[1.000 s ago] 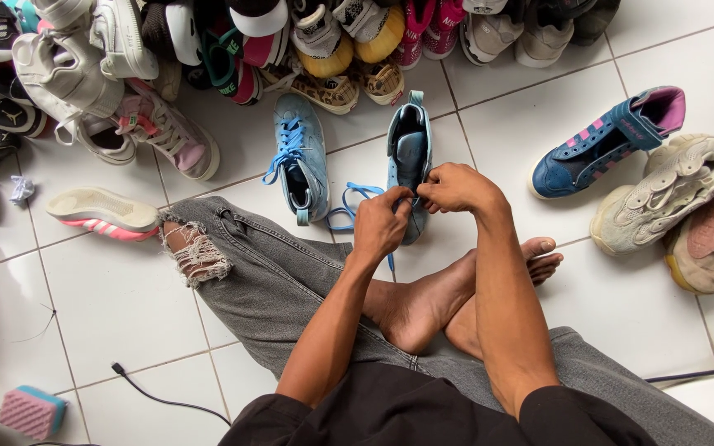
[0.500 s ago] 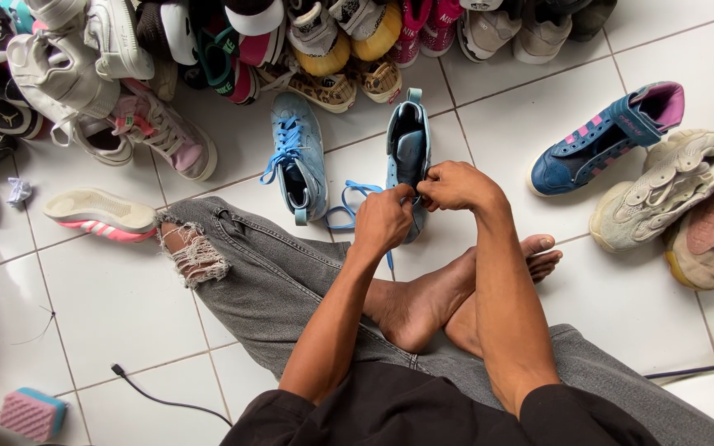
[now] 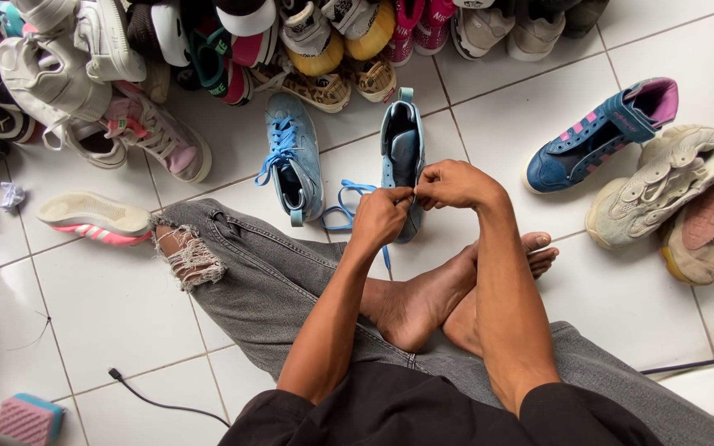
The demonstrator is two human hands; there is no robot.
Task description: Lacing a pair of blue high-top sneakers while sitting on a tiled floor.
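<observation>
A: Status on the hands?

B: Both are working over the light blue high-top sneaker (image 3: 403, 149) standing on the white tile floor (image 3: 117, 306), just past the person's crossed bare feet (image 3: 423, 301). Left hand (image 3: 380, 218) is curling shut, thumb and forefinger pinching the blue shoelace (image 3: 347, 206). Right hand (image 3: 454, 183) is also clenching, fingertips (image 3: 420, 195) meeting the left's right over the shoe's lower half. I can't tell exactly what the right is pinching; looks like lace, but the fingers are covering it.

A: Where's the lace running?

B: A loop is lying on the tile left of the shoe, and one end is hanging below the left hand.

A: Anything inside the shoe?

B: It's sitting opening-up, tongue showing, dark interior. Can't see anything else in it.

A: The pair?

B: Matching light blue sneaker (image 3: 292, 157) is lying just beside it on the left, already laced in blue, its opening also showing only dark lining.

A: Surroundings?

B: A pile of mixed shoes (image 3: 208, 41) is crowding the far edge. A navy sneaker with pink stripes (image 3: 601, 136) and a cream knit sneaker (image 3: 663, 186) are sitting to the right. A white-and-pink shoe (image 3: 92, 216) is lying sole-up on the left, next to the ripped grey jeans knee (image 3: 192, 252). A pink sponge block (image 3: 28, 418) and a black cable (image 3: 163, 400) are lying near the lower left.
</observation>
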